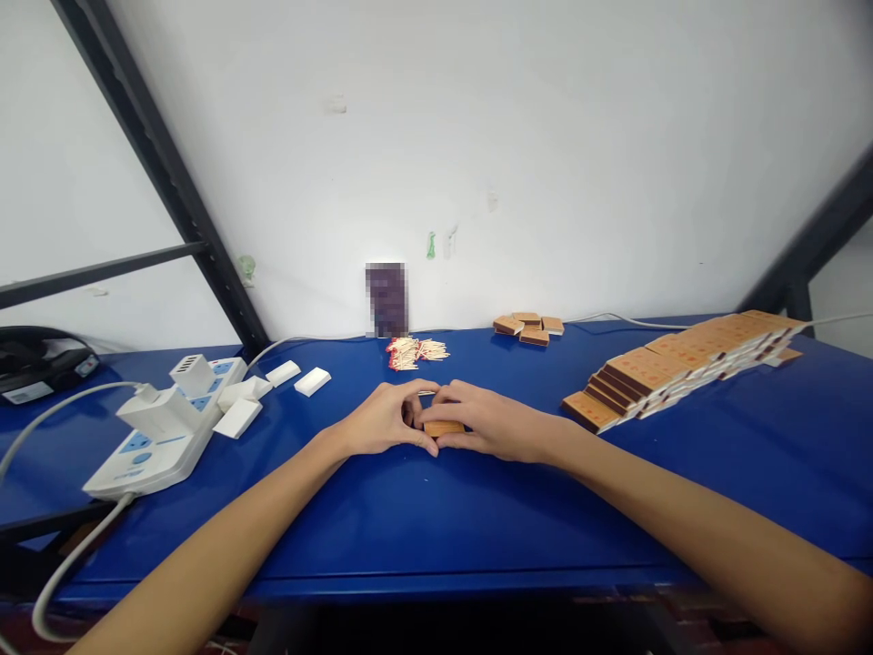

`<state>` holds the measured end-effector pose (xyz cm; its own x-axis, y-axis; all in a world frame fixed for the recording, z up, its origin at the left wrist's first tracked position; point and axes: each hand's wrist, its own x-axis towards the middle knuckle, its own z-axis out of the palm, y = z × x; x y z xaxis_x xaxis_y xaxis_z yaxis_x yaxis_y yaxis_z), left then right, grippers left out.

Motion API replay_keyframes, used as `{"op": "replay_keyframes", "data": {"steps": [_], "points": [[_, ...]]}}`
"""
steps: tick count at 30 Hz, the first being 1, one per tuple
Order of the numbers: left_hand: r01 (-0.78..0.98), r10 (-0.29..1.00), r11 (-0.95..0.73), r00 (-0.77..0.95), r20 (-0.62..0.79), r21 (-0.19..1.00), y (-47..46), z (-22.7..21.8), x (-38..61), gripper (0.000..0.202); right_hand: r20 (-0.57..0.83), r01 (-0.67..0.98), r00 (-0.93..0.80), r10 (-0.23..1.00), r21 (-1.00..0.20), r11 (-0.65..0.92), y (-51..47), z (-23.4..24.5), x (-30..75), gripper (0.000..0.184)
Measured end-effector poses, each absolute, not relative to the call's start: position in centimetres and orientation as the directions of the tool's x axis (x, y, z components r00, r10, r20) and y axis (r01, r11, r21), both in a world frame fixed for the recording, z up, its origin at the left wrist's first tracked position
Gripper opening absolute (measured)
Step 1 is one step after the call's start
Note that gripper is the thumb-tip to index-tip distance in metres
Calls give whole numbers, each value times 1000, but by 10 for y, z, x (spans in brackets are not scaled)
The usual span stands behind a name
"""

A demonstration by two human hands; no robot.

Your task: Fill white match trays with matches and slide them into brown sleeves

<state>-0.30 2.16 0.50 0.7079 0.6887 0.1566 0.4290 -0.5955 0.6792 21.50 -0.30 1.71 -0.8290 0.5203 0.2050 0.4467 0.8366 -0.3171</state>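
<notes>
Just above the blue tabletop, a matchbox (pixel 445 428) with an orange-brown cover is held between my two hands. My right hand (pixel 487 423) grips it from the right, thumb along the near side and fingers over the top and far side. Curled around its left end is my left hand (pixel 386 418), its thumb at the near left corner and its index finger arched over. A thin pale strip, perhaps matchsticks, shows between the fingertips at the far side. My fingers hide the inside of the box's left end. Beyond the hands lies a pile of red-tipped matches (pixel 406 353).
Several matchboxes (pixel 528 326) lie near the wall, and long stacked rows of them (pixel 655 368) stand on the right. Left are white matchbox trays (pixel 313 382) and a power strip (pixel 184 446) with plugs and cables. A pixelated dark rectangle (pixel 387 300) is at the wall.
</notes>
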Motion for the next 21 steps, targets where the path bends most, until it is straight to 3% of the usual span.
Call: {"op": "replay_keyframes", "data": {"steps": [4, 6, 9, 12, 15, 21], "points": [[440, 653, -626, 747, 125, 644, 23, 11, -5, 73, 165, 498, -827, 537, -227, 837, -10, 19, 208, 23], [486, 632, -674, 769, 94, 557, 29, 20, -13, 64, 164, 557, -796, 582, -178, 811, -18, 22, 206, 21], [703, 738, -675, 648, 190, 223, 44, 37, -40, 40, 196, 645, -725, 660, -143, 751, -36, 27, 215, 21], [917, 887, -390, 398, 233, -79, 58, 48, -73, 41, 289, 751, -601, 745, -112, 650, -54, 31, 244, 26], [973, 970, -201, 214, 119, -113, 63, 51, -95, 48, 361, 847, -479, 800, -51, 530, -65, 31, 283, 24], [985, 990, -134, 129, -50, -106, 63, 48, -98, 45, 326, 924, -366, 872, 17, 382, -74, 29, 333, 26]]}}
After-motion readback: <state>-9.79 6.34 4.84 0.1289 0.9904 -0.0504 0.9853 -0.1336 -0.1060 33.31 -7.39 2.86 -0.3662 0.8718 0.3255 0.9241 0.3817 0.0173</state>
